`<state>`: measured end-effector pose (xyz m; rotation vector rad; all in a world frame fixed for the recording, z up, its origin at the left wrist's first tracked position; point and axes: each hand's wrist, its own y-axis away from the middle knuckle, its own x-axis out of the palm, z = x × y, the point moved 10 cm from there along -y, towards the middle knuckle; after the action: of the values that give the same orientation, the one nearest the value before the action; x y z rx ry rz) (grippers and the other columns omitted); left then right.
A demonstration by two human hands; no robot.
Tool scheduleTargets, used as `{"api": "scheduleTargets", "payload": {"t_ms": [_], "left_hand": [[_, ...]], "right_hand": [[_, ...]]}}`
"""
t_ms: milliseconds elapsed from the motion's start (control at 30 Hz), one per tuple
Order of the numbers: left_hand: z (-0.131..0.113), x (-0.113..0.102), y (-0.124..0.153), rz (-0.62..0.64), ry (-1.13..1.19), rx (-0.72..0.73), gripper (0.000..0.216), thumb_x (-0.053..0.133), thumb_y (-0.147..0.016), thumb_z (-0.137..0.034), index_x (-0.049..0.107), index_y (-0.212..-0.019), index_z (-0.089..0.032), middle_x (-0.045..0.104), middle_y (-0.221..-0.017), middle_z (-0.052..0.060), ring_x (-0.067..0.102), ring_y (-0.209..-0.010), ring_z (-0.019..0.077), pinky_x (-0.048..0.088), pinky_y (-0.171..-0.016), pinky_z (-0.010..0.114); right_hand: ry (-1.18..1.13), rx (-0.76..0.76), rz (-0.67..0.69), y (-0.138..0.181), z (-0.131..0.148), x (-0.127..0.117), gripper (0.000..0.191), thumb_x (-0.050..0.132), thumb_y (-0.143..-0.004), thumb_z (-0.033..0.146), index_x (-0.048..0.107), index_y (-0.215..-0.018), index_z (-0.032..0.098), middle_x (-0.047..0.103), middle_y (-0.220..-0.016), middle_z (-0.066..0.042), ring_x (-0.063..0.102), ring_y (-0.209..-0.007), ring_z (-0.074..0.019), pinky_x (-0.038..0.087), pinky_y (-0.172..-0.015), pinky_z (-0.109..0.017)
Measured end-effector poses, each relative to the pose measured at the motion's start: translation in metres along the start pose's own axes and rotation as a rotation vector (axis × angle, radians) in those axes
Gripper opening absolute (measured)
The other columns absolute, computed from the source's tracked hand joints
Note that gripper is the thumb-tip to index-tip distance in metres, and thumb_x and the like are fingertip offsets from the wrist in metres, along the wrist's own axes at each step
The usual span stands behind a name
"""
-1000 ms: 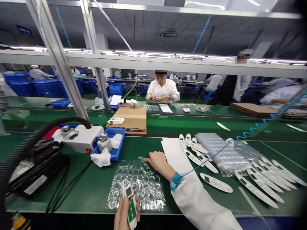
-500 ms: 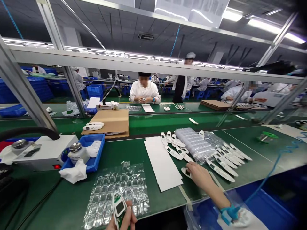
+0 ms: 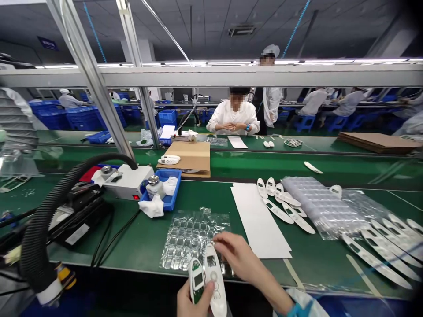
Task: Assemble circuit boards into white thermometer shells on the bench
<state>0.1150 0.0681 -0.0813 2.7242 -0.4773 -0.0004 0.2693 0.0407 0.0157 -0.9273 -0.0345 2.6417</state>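
My left hand is closed around a white elongated shell with a green circuit board and a small dark screen in it. Its thumb also presses on a white front cover, which has a window and round button outlines. The two pieces stand side by side, tilted upright, above the front edge of the bench. My right hand has its fingertips at the cover's upper end, bent together on it. Behind both pieces lies a clear plastic blister sheet with rows of square pockets.
White paper sheets lie right of the blister sheet, with several white covers beside them. Further right are stacked clear trays and more covers. At left stand a blue bin, a white box and a black hose.
My right hand has moved left from the covers on the bench, bringing a white cover beside the shell in my left hand. The view has turned left.
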Motion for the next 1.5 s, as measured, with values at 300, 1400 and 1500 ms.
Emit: {"api": "scheduleTargets", "payload": {"t_ms": [300, 1400, 1500], "left_hand": [[-0.023, -0.026, -0.005, -0.035, -0.014, -0.018, 0.056, 0.079, -0.05, -0.059, 0.071, -0.078, -0.011, 0.072, -0.07, 0.01, 0.063, -0.065, 0.0231, 0.048, -0.055, 0.027], [-0.049, 0.045, -0.013, 0.284, -0.173, 0.105, 0.032, 0.071, -0.07, -0.043, 0.069, -0.077, -0.012, 0.068, -0.074, 0.005, 0.053, -0.071, 0.017, 0.043, -0.065, 0.025], [-0.044, 0.044, -0.014, 0.292, -0.162, 0.092, 0.034, 0.071, -0.07, -0.045, 0.069, -0.08, -0.012, 0.068, -0.076, 0.006, 0.054, -0.074, 0.0181, 0.044, -0.068, 0.026]], "right_hand": [[0.325, 0.101, -0.069, -0.032, -0.058, -0.031, 0.018, 0.042, -0.089, 0.017, 0.052, -0.075, 0.02, 0.057, -0.079, -0.003, 0.055, -0.073, -0.018, 0.042, -0.066, -0.03], [-0.084, 0.04, -0.134, 0.002, -0.006, -0.034, 0.018, 0.049, -0.09, 0.021, 0.048, -0.072, 0.02, 0.048, -0.074, 0.002, 0.046, -0.072, -0.0147, 0.033, -0.07, -0.029], [-0.094, 0.049, -0.136, 0.001, -0.006, -0.032, 0.019, 0.05, -0.089, 0.021, 0.048, -0.071, 0.02, 0.047, -0.074, 0.002, 0.046, -0.072, -0.0146, 0.033, -0.069, -0.028]]}}
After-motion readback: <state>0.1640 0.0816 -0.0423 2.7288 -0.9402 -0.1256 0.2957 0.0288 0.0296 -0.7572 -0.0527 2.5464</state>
